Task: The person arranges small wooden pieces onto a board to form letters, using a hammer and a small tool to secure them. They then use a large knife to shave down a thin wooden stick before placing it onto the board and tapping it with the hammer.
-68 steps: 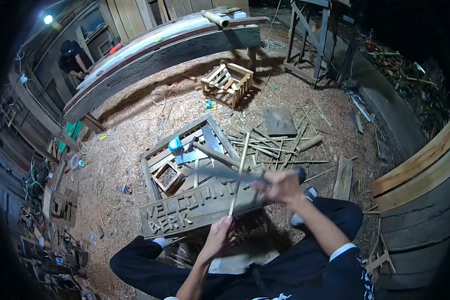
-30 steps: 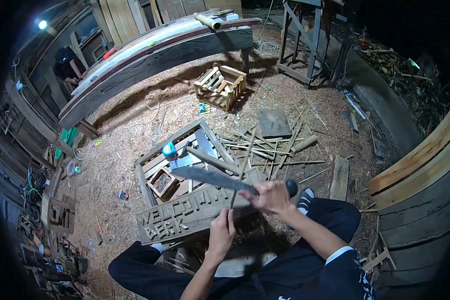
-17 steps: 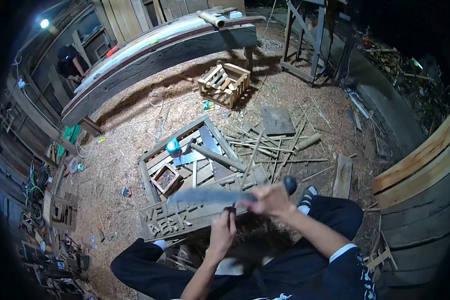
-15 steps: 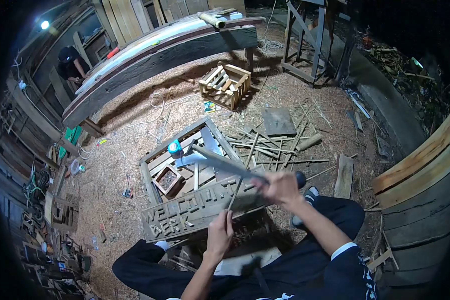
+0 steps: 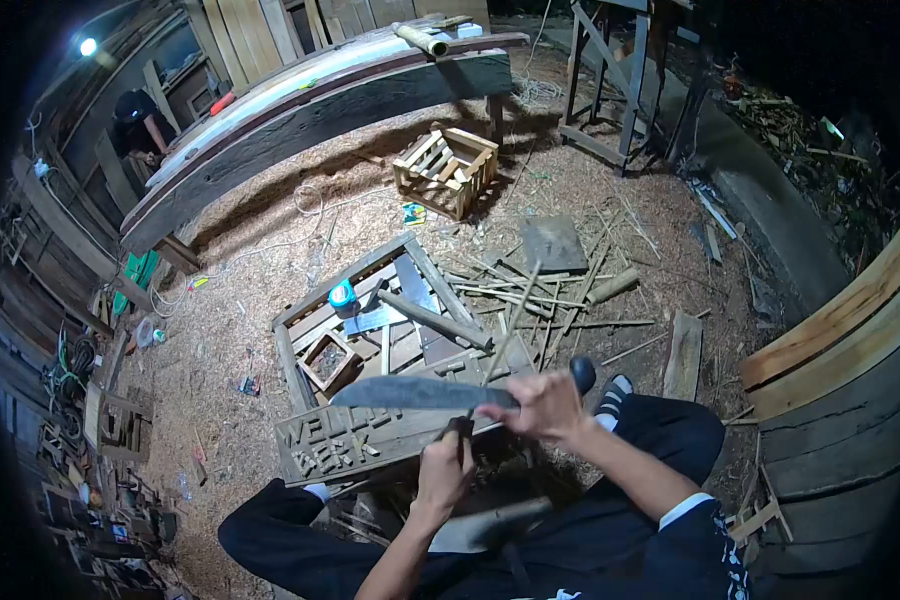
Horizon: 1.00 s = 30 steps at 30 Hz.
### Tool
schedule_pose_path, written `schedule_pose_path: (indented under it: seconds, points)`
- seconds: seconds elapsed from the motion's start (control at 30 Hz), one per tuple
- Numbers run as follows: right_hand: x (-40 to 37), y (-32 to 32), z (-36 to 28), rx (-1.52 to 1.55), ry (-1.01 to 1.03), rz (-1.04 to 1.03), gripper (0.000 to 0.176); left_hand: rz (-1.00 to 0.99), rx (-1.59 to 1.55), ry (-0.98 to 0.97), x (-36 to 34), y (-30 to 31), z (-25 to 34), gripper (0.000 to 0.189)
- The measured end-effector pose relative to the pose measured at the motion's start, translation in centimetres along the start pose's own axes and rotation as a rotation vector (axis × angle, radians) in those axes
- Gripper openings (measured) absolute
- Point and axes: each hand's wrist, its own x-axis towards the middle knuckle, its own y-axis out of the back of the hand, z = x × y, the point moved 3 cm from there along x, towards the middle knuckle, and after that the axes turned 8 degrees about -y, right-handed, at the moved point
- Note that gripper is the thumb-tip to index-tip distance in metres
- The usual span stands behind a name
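Note:
My right hand (image 5: pixel 545 405) is closed around the dark handle of a machete (image 5: pixel 400 392), its broad blade pointing left and lying flat across my view. Closed in a fist, my left hand (image 5: pixel 445 468) grips a thin bamboo stick (image 5: pixel 514 318) that slants up and away to the right. The blade's handle end crosses over the stick just above my left fist. Under both hands lies a wooden sign board (image 5: pixel 300 462) bearing raised letters made of small stick pieces, reading "WELC..." and "BERK". The machete hides some of the upper letters.
Beyond the board, a slatted wooden frame (image 5: pixel 282 345) carries a tape measure (image 5: pixel 343 296), a small wooden box (image 5: pixel 328 362) and a bamboo piece (image 5: pixel 435 320). Loose sticks (image 5: pixel 530 292) lie to its right. A crate (image 5: pixel 446 172) stands before a long workbench (image 5: pixel 320 125). Another person (image 5: pixel 140 125) is at far left.
The machete has swung down from a blurred, raised slant to a level position lower over the board. The stick's far end has shifted slightly right.

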Motion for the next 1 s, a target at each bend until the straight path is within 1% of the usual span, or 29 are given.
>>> schedule_pose_path:
  seconds: [0.03,0.1,0.13,0.17,0.23,0.27,0.3,0.37,0.4,0.43,0.5,0.57,0.6,0.63,0.67,0.7,0.73,0.8,0.83,0.87,0.9,0.93,0.97,1.0]
  points:
    - [0.5,-0.1,0.6,-0.033,-0.018,-0.001,0.072,-0.031,-0.018,0.054,-0.3,0.2,-0.2,0.015]
    - [2.8,0.4,4.2,-0.047,-0.220,0.031,0.071,-0.027,-0.018,0.033,-1.0,0.5,-0.6,0.017]
    - [3.1,1.1,5.2,0.013,-0.380,-0.054,0.069,-0.016,-0.015,0.019,-1.8,0.9,-0.8,0.018]
    - [2.6,0.7,4.6,0.011,-0.377,-0.052,0.069,0.003,-0.017,0.005,-2.3,1.1,-1.0,0.020]
    - [0.8,-0.1,2.5,-0.044,-0.140,0.131,0.068,0.041,-0.078,-0.012,-1.8,0.7,-0.4,0.021]
    - [0.2,0.1,0.8,0.008,-0.060,-0.052,0.068,0.028,-0.145,0.009,-1.5,0.5,-0.3,0.021]
    - [0.2,-0.2,0.0,-0.013,0.065,0.078,0.069,0.010,-0.208,0.036,-1.5,0.5,-0.2,0.022]
    - [1.1,-0.4,1.4,-0.076,-0.037,-0.006,0.074,-0.013,-0.165,0.037,-1.1,1.2,-0.3,0.021]
    - [1.5,0.0,1.1,-0.051,0.018,0.141,0.073,-0.018,-0.138,0.031,-0.6,1.4,-0.3,0.022]
    - [1.5,0.2,0.8,-0.054,0.023,0.140,0.073,-0.018,-0.115,0.021,-0.2,1.4,-0.2,0.022]
    - [1.4,0.7,0.4,-0.033,-0.027,0.083,0.068,-0.005,-0.136,0.006,-0.4,0.6,-0.5,0.020]
    - [1.2,0.7,-0.2,-0.039,-0.037,0.101,0.068,0.048,-0.193,0.009,-0.6,0.2,-0.2,0.017]
    - [1.4,0.6,-0.3,0.006,0.017,0.055,0.069,-0.014,-0.185,0.073,-0.6,0.0,-0.3,0.015]
    - [1.3,0.5,-0.5,0.054,0.067,0.003,0.069,-0.018,-0.180,0.077,-0.5,0.1,-0.5,0.015]
    - [1.7,1.1,0.2,-0.087,0.090,0.021,0.069,-0.028,-0.156,0.040,-0.4,0.3,-0.6,0.014]
    - [2.2,0.9,0.3,-0.045,0.154,0.141,0.070,-0.036,-0.137,0.001,-0.2,0.6,-0.5,0.014]
    - [1.8,0.7,0.2,-0.050,0.125,0.128,0.070,-0.094,-0.157,0.124,0.1,1.0,-0.1,0.014]
    - [2.1,0.3,0.4,-0.056,0.099,0.125,0.070,-0.049,-0.168,0.079,0.3,0.9,-0.3,0.014]
    - [1.7,-0.2,0.7,-0.039,0.092,0.139,0.070,-0.025,-0.174,0.058,-0.7,0.9,-0.5,0.014]
    - [1.6,-0.5,1.5,-0.031,0.089,0.156,0.071,-0.019,-0.100,0.016,-1.3,1.1,-1.2,0.014]
    - [2.3,-0.4,3.8,-0.037,0.088,0.161,0.071,0.036,-0.114,0.018,-2.0,1.9,-1.0,0.014]
    - [3.1,-0.4,7.2,-0.055,-0.075,0.123,0.074,0.023,-0.105,0.029,-3.4,2.3,-1.4,0.014]
    - [3.4,-0.9,8.7,-0.067,-0.235,0.078,0.078,0.012,-0.092,0.046,-4.9,3.0,-2.0,0.014]
    - [3.4,-0.7,7.3,-0.063,-0.225,0.081,0.078,-0.006,-0.098,0.072,-5.5,3.4,-1.5,0.015]
